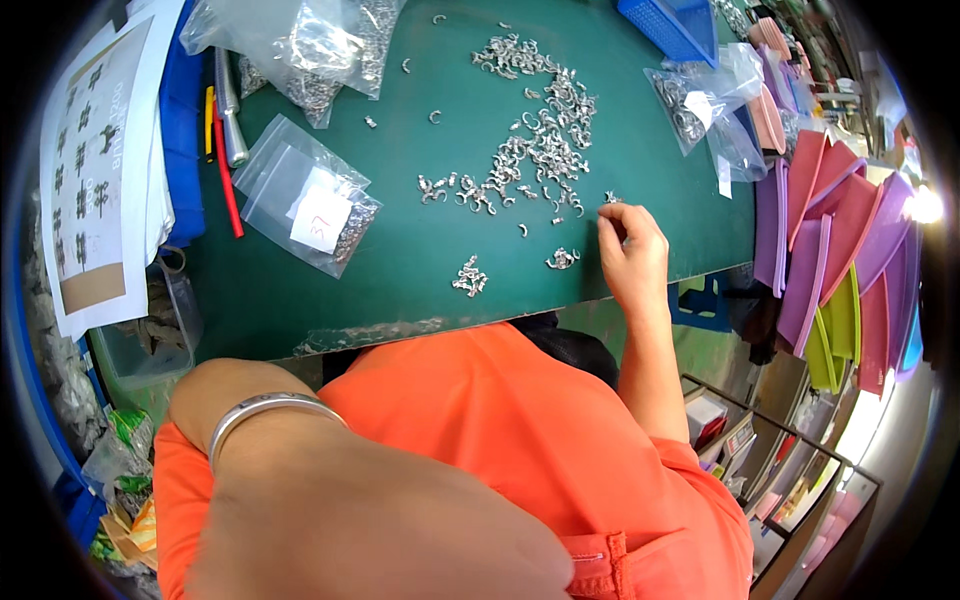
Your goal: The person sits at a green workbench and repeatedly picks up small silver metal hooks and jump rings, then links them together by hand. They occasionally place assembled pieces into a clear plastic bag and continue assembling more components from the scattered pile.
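Note:
My right hand is at the right of the green table top, fingers curled together in a pinch. A few small silver curved metal pieces lie at its fingertips; whether it holds one is hidden. My left arm is bent up close to the camera, a silver bangle around the wrist. The back of my left hand is large and blurred, its fingers out of sight. To the left of my right hand spreads a loose heap of silver metal pieces. Two small clusters sit nearer the front edge.
Clear bags of metal parts lie at left beside red and yellow pens. More bags and a blue basket stand at far right. Printed sheets rise at left. Purple, pink and green bins are stacked beyond the right edge.

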`<state>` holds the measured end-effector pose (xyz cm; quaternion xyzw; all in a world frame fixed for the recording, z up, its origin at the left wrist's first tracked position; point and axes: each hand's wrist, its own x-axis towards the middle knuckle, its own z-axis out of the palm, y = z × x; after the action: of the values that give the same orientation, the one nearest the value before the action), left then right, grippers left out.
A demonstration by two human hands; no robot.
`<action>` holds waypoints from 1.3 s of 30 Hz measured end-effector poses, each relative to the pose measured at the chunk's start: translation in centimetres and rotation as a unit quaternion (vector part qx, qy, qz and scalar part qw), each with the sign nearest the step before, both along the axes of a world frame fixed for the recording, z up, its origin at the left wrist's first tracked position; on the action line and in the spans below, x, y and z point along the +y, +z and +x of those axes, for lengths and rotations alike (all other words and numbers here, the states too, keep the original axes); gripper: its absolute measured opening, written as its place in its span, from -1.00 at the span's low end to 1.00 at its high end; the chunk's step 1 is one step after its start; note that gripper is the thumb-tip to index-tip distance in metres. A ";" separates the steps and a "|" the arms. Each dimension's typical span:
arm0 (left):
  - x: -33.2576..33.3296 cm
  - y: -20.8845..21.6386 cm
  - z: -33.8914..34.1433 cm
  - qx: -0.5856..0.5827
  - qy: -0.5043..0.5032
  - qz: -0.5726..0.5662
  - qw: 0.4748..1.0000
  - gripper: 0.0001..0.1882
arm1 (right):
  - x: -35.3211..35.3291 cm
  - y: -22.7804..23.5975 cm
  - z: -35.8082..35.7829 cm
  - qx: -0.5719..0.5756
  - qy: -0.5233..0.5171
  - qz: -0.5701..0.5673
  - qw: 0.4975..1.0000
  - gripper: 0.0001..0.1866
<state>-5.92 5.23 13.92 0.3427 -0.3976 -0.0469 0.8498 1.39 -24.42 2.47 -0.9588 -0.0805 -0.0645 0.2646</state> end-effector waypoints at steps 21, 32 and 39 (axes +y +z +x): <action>-0.7 -10.9 0.0 0.342 0.269 0.189 0.880 -0.65 | 1.1 -2.4 0.1 0.038 0.080 0.389 0.917 -0.70; -0.5 -11.5 0.4 0.394 0.252 0.165 0.868 -0.72 | 3.0 -1.2 2.8 0.159 0.093 0.479 0.858 -0.90; -0.2 -11.1 0.1 0.388 0.282 0.153 0.864 -0.76 | 6.8 4.8 19.7 0.092 0.039 0.575 0.812 -0.76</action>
<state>-5.83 5.03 2.84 0.5202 0.0904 0.0053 0.8492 21.10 -17.62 7.24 -0.6295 -0.0414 -0.0001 0.7759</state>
